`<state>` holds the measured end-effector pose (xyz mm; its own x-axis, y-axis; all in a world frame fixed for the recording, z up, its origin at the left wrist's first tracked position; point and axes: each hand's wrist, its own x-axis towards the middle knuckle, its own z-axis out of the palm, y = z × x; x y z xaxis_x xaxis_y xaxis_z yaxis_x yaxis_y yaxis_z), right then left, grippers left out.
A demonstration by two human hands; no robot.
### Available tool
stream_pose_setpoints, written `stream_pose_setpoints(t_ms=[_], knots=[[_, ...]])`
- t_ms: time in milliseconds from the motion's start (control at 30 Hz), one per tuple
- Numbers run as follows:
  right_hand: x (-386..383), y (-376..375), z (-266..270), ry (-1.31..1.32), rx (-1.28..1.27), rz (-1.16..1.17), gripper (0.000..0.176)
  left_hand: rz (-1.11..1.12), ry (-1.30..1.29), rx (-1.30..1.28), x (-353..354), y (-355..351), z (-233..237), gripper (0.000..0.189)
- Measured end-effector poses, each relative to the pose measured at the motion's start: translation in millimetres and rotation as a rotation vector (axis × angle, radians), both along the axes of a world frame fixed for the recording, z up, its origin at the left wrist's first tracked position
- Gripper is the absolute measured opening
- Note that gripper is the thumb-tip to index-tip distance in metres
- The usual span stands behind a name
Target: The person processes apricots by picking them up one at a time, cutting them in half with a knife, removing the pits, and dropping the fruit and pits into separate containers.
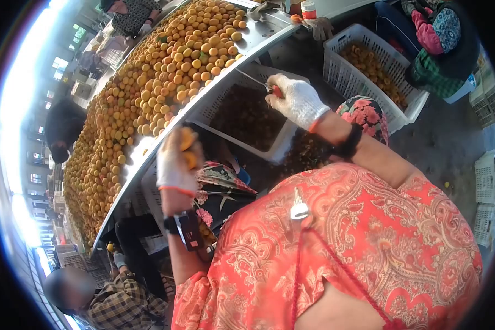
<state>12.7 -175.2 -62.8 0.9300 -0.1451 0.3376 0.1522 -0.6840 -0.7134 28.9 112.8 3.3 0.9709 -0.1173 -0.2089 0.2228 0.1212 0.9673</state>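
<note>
My left hand (pixel 176 162), in a white glove with an orange cuff, is closed around an apricot (pixel 188 148) showing as two orange pieces; motion blurs it. It hovers at the near edge of a metal table heaped with apricots (pixel 165 71). In my white-gloved right hand (pixel 299 102) is a small knife (pixel 276 91), gripped by its red handle, the thin blade pointing up and left toward the table. Below and between my hands stands a white plastic crate (pixel 283 142) with dark, small contents.
Another white crate (pixel 335 47) at the upper right holds orange fruit pieces. A person in a checked shirt (pixel 123 300) sits at lower left, and another person (pixel 437 49) is at upper right. More people work across the table. A red-and-white container (pixel 308 10) stands at the table's far end.
</note>
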Motion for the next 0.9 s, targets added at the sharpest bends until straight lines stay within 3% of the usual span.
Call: stream_pose_setpoints(t_ms=[100,167,233,267,300,367,433,467,533,567,633,700,800,900], knots=[[5,-6,-26,0.032,0.082,-0.077,0.031,0.383,-0.076,0.299,13,59,-3,0.025],[7,-11,-27,0.112,0.094,-0.092,0.028,0.293,-0.015,0.788,37,153,-22,0.034],[10,-16,-33,0.135,0.183,-0.041,0.026,0.327,-0.021,1.700,62,219,-31,0.051],[14,-17,-38,0.120,0.205,0.003,0.023,0.423,0.039,1.709,64,210,-18,0.061],[16,-17,-40,0.115,0.212,0.014,0.023,0.496,-0.135,1.669,67,195,-8,0.052],[19,-12,-42,0.207,0.363,0.148,0.021,0.420,-0.187,1.312,92,156,4,0.045],[22,-7,-45,0.168,0.384,0.201,0.022,0.272,-0.456,1.244,131,118,-4,0.037],[24,-4,-49,0.172,0.386,0.211,0.022,0.248,-0.544,1.153,152,99,-18,0.043],[28,-5,-55,0.193,0.354,0.214,0.021,0.118,-0.463,1.336,188,56,-29,0.055],[30,-7,-57,0.211,0.322,0.209,0.021,0.035,-0.454,1.350,202,37,-37,0.053],[32,-10,-61,0.218,0.304,0.208,0.019,-0.104,-0.380,1.632,227,7,-47,0.048],[32,-12,-57,0.269,0.308,0.226,0.018,-0.104,-0.386,1.735,247,-3,-68,0.047],[34,-15,-58,0.341,0.340,0.271,0.017,-0.275,-0.241,1.728,269,-9,-82,0.036],[37,-13,-58,0.357,0.292,0.269,0.015,-0.251,-0.316,1.718,283,-3,-100,0.029]])
